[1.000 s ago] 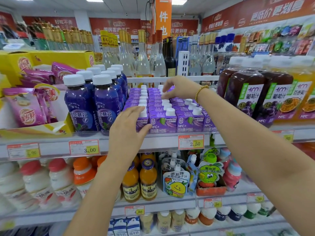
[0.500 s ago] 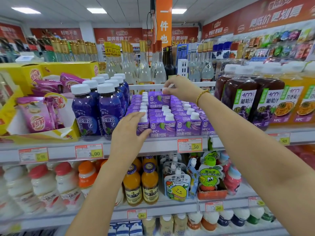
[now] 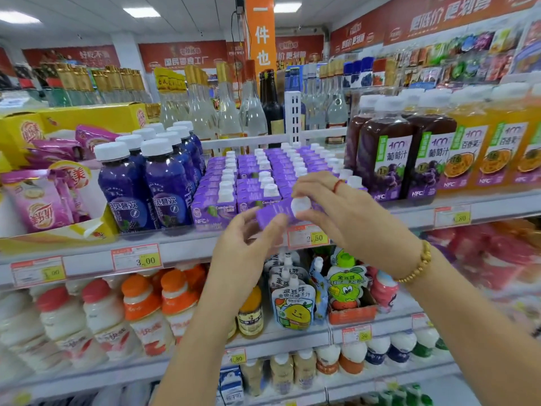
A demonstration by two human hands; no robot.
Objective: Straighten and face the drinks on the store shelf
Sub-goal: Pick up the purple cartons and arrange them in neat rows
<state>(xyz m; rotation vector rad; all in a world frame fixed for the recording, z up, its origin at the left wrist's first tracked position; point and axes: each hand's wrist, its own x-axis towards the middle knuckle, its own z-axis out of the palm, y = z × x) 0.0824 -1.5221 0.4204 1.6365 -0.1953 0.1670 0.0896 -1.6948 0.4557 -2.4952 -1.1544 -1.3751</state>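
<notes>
On the far left of the upper shelf, an open yellow box holds purple snack pouches. Just right of it stand two rows of blue bottles with white caps, facing forward, above a 3.00 price tag. Next come the purple cartons, small white-capped packs set in tight columns that run back to a white rail. Clear glass bottles and a dark bottle crowd behind the rail.

One carton is off the shelf. It lies on its side in the air in front of the shelf edge, above the 2.50 price tag. The left grip, a bare hand reaching up from below, pinches the carton's left end between thumb and fingertips. The right grip curls its fingers round the other end, beside the white cap. A bead bracelet sits on that wrist. Both hands and the carton cover the front of the right-hand carton columns, so the state of that row cannot be told.

Further right, dark grape-juice bottles stand close beside the cartons, then orange juice bottles.

On the lower shelf stand white bottles with red and orange caps, small amber bottles, and spouted pouches partly hidden by the forearms.
</notes>
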